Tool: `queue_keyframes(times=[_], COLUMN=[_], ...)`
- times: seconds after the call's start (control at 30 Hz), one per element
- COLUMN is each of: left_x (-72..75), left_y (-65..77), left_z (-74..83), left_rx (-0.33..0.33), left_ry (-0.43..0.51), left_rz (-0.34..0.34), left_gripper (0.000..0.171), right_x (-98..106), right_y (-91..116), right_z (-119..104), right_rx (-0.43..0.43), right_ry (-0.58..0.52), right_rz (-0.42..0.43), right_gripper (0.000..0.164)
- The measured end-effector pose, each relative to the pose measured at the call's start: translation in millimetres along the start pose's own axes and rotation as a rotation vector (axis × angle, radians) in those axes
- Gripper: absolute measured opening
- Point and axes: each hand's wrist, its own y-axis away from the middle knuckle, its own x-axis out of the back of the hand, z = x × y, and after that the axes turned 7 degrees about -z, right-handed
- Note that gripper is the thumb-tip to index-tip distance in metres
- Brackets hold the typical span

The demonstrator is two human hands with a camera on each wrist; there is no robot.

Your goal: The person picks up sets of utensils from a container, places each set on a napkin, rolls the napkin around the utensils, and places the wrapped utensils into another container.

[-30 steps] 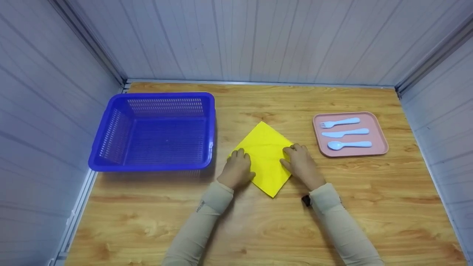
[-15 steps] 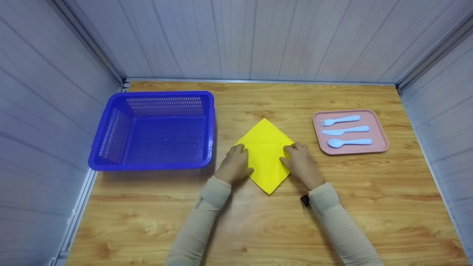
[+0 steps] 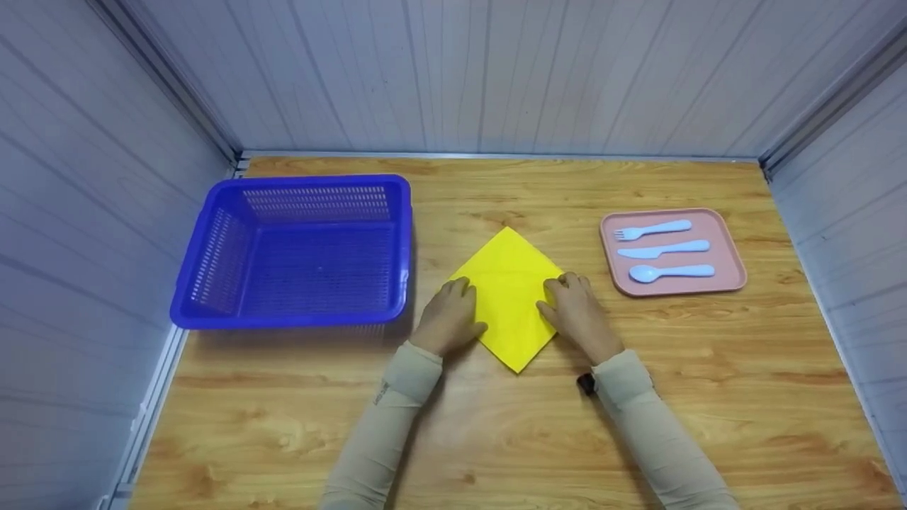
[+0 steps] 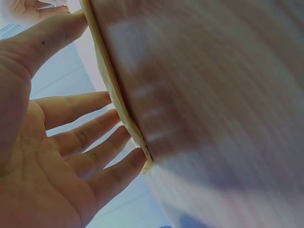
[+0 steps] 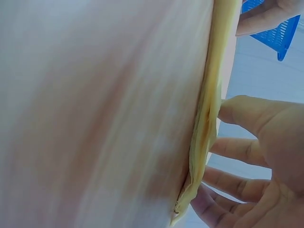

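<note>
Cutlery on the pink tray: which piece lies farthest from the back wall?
The spoon, the round-headed piece; the knife and fork both lie nearer the back wall.

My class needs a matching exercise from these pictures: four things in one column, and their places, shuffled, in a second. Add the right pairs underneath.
Things
1. Basket
2. Yellow sheet
3. Tray
4. Knife

Places
A. Between the fork and the spoon
B. At the left in the head view
C. Underneath the fork, knife and spoon
D. Touched by the left hand and the right hand

Pairs: 1-B, 2-D, 3-C, 4-A
</note>
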Motion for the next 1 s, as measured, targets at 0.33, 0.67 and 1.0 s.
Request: queue_keyframes(times=[0.33,0.67,1.0], left_x=[-1.1,11.1,-0.3], left_y=[3.6,-11.6,-39.5], left_z=[19.4,67.3,121.0], left_rx=[-0.13,-0.189,-0.357], left_ry=[-0.107,-0.152,-0.195], left_rz=[0.209,0.206,0.282], left_gripper=[0.06,0.059,0.055], right_x=[12,47,79], right_y=[7,14,31], right_z=[6,38,114], right_rx=[0.064,0.066,0.009], right_ry=[0.033,0.06,0.091], right_rz=[0.12,0.187,0.247], right_gripper=[0.032,0.019,0.013])
